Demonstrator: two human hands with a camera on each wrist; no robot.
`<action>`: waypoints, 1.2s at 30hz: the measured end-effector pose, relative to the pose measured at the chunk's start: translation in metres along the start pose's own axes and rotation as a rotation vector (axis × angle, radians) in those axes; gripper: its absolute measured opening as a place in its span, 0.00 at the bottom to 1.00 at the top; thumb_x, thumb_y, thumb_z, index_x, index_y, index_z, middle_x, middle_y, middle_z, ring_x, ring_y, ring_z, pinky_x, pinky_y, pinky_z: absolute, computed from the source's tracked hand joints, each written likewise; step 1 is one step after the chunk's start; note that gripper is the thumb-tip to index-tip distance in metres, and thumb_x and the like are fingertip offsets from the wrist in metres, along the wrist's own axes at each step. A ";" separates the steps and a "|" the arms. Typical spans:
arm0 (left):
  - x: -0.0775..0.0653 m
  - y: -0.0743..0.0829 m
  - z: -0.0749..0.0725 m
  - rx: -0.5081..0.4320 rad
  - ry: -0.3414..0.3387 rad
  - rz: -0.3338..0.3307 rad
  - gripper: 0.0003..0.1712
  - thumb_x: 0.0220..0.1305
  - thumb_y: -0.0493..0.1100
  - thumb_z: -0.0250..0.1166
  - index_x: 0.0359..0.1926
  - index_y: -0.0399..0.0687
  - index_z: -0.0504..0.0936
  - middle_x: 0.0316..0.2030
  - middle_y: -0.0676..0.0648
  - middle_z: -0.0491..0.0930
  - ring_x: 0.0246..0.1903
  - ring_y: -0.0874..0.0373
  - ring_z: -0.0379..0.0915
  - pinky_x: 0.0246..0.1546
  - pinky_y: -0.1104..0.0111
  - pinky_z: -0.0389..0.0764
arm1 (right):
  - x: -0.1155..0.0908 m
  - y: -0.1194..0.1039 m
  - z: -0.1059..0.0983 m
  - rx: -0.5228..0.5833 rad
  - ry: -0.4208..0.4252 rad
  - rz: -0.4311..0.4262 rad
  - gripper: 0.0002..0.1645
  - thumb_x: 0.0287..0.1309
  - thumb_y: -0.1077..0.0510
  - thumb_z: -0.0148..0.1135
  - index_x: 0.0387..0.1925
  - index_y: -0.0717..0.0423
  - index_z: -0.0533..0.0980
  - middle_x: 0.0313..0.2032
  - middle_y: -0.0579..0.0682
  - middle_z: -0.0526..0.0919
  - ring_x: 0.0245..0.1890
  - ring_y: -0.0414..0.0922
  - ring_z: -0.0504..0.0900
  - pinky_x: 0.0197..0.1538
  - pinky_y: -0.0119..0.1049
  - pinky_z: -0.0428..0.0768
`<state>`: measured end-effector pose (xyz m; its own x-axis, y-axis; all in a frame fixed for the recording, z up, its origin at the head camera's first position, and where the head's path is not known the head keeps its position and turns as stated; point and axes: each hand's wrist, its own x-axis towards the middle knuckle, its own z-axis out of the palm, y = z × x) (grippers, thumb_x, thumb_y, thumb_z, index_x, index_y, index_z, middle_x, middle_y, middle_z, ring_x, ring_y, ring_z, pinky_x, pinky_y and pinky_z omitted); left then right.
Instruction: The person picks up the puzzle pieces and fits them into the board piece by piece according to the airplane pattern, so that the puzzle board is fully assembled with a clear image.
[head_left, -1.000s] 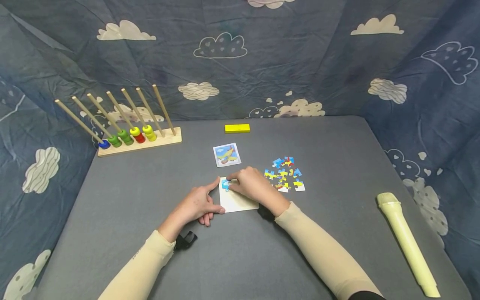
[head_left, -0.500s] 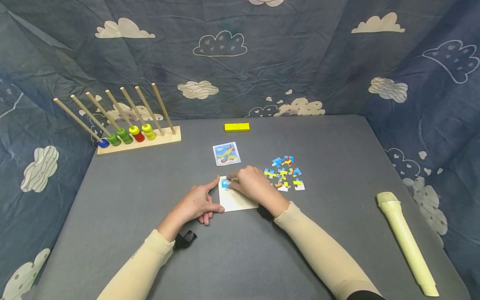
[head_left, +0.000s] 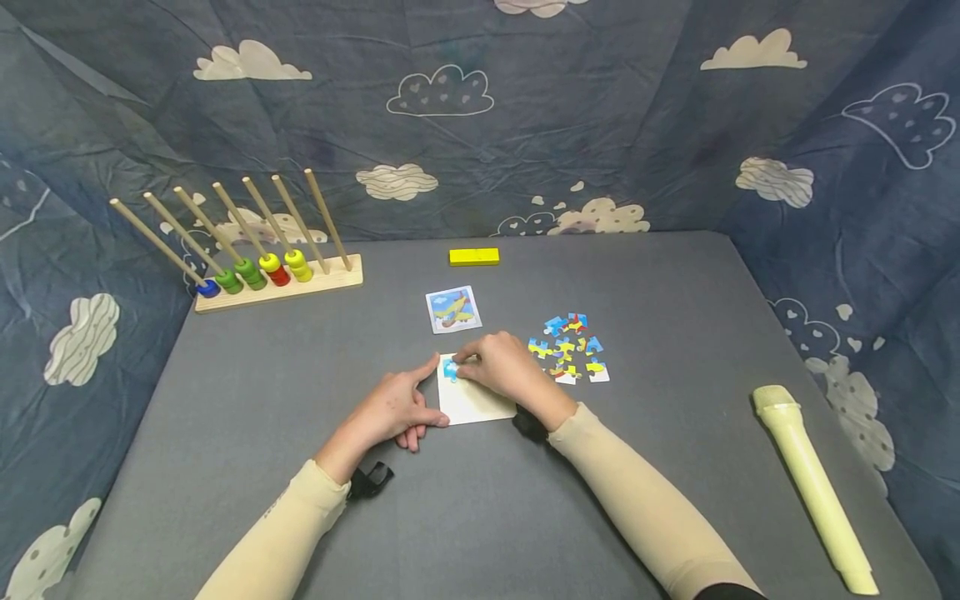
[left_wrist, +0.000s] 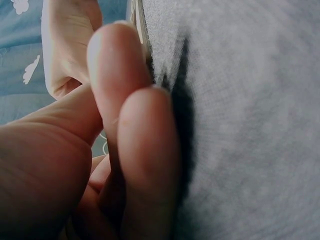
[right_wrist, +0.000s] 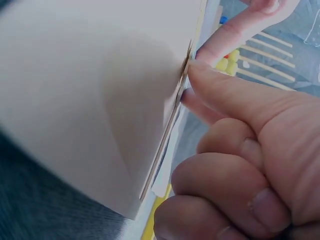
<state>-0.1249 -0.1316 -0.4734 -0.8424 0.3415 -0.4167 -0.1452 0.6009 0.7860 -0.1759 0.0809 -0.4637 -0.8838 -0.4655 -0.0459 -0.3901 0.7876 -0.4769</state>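
Note:
A pale square puzzle board (head_left: 480, 404) lies mid-table. Blue puzzle piece (head_left: 450, 370) sits at its far left corner, partly hidden by fingers. My right hand (head_left: 501, 364) pinches at this piece with thumb and index finger; in the right wrist view the thumb (right_wrist: 225, 90) meets a thin edge low over the board, the other fingers curled into the palm. My left hand (head_left: 393, 407) touches the board's left edge, index finger straight at the far corner and thumb at the near corner. Its remaining fingers (left_wrist: 147, 150) rest bent near the table.
Loose jigsaw pieces (head_left: 566, 346) lie in a pile right of the board. Behind it are a picture card (head_left: 453, 309) of an airplane and a yellow block (head_left: 474, 257). A wooden peg rack (head_left: 322, 285) with coloured beads stands back left, a pale yellow microphone (head_left: 813, 487) at right.
My right thumb and index fingertips have shifted slightly at the blue piece. The left hand and the board stay where they were.

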 end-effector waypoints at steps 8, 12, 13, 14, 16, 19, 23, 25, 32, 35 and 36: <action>-0.001 0.000 0.000 -0.007 -0.003 0.000 0.63 0.59 0.44 0.81 0.86 0.59 0.52 0.14 0.48 0.81 0.08 0.60 0.78 0.13 0.62 0.82 | -0.001 0.002 0.001 0.005 0.030 -0.007 0.16 0.64 0.49 0.76 0.52 0.44 0.90 0.46 0.50 0.94 0.34 0.44 0.86 0.32 0.34 0.77; -0.002 0.000 0.000 -0.006 -0.005 0.007 0.62 0.59 0.44 0.81 0.86 0.58 0.52 0.14 0.48 0.81 0.08 0.60 0.78 0.13 0.62 0.82 | -0.001 0.004 0.000 0.021 0.044 -0.011 0.16 0.64 0.49 0.76 0.52 0.44 0.90 0.48 0.49 0.93 0.37 0.45 0.89 0.33 0.33 0.78; -0.002 0.001 0.000 -0.006 -0.005 0.008 0.62 0.59 0.44 0.81 0.86 0.57 0.52 0.14 0.48 0.81 0.08 0.60 0.78 0.13 0.62 0.82 | -0.001 0.004 -0.001 0.019 0.047 -0.010 0.16 0.64 0.49 0.76 0.52 0.43 0.90 0.48 0.49 0.93 0.38 0.45 0.89 0.34 0.34 0.78; -0.002 0.001 0.000 -0.007 -0.006 0.009 0.62 0.59 0.44 0.81 0.86 0.57 0.52 0.14 0.48 0.81 0.08 0.60 0.78 0.13 0.62 0.82 | -0.001 0.005 -0.002 0.018 0.049 -0.008 0.15 0.64 0.49 0.76 0.52 0.43 0.90 0.48 0.49 0.94 0.39 0.45 0.89 0.35 0.34 0.78; -0.002 0.001 -0.001 -0.009 -0.007 0.012 0.62 0.59 0.44 0.81 0.86 0.57 0.52 0.14 0.48 0.81 0.08 0.60 0.78 0.13 0.62 0.82 | -0.001 0.006 -0.005 0.017 0.052 -0.002 0.15 0.64 0.49 0.76 0.52 0.43 0.91 0.45 0.49 0.94 0.37 0.44 0.89 0.34 0.33 0.78; -0.003 0.001 -0.001 -0.012 -0.009 0.010 0.63 0.59 0.44 0.81 0.86 0.57 0.51 0.14 0.48 0.81 0.08 0.61 0.78 0.13 0.62 0.82 | 0.000 0.011 -0.015 0.043 0.063 0.017 0.15 0.65 0.50 0.76 0.52 0.44 0.90 0.33 0.49 0.93 0.27 0.40 0.82 0.29 0.32 0.73; -0.004 0.001 -0.002 -0.018 -0.006 0.006 0.63 0.60 0.44 0.81 0.86 0.57 0.51 0.15 0.48 0.80 0.08 0.60 0.78 0.13 0.63 0.82 | -0.001 0.026 -0.040 0.128 0.109 0.077 0.19 0.65 0.51 0.75 0.56 0.46 0.88 0.15 0.44 0.74 0.16 0.38 0.66 0.23 0.31 0.63; -0.004 0.001 -0.001 -0.016 -0.005 0.011 0.63 0.60 0.43 0.81 0.86 0.57 0.50 0.14 0.48 0.80 0.08 0.61 0.77 0.13 0.63 0.82 | -0.003 0.035 -0.055 0.168 0.139 0.120 0.21 0.66 0.50 0.75 0.59 0.46 0.87 0.13 0.42 0.66 0.15 0.38 0.60 0.22 0.32 0.60; -0.004 0.001 0.000 -0.010 -0.010 0.031 0.62 0.61 0.43 0.80 0.86 0.55 0.50 0.14 0.48 0.80 0.08 0.61 0.77 0.13 0.62 0.82 | -0.018 0.076 -0.098 0.269 0.190 0.256 0.28 0.66 0.49 0.75 0.66 0.45 0.83 0.15 0.41 0.61 0.16 0.41 0.57 0.21 0.34 0.58; -0.004 0.000 0.000 -0.016 -0.012 0.037 0.62 0.61 0.43 0.80 0.86 0.54 0.50 0.14 0.48 0.80 0.08 0.61 0.77 0.13 0.62 0.82 | -0.023 0.100 -0.102 0.293 0.166 0.280 0.29 0.66 0.49 0.75 0.67 0.44 0.81 0.15 0.41 0.61 0.16 0.41 0.56 0.20 0.35 0.59; -0.004 0.000 -0.001 -0.019 -0.013 0.038 0.62 0.61 0.43 0.80 0.86 0.54 0.50 0.14 0.48 0.80 0.08 0.61 0.77 0.13 0.62 0.82 | -0.024 0.109 -0.102 0.292 0.149 0.285 0.30 0.66 0.49 0.75 0.68 0.44 0.81 0.15 0.41 0.61 0.16 0.40 0.56 0.20 0.34 0.59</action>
<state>-0.1221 -0.1331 -0.4715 -0.8408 0.3729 -0.3924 -0.1232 0.5740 0.8095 -0.2233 0.2187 -0.4251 -0.9816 -0.1658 -0.0948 -0.0546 0.7191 -0.6928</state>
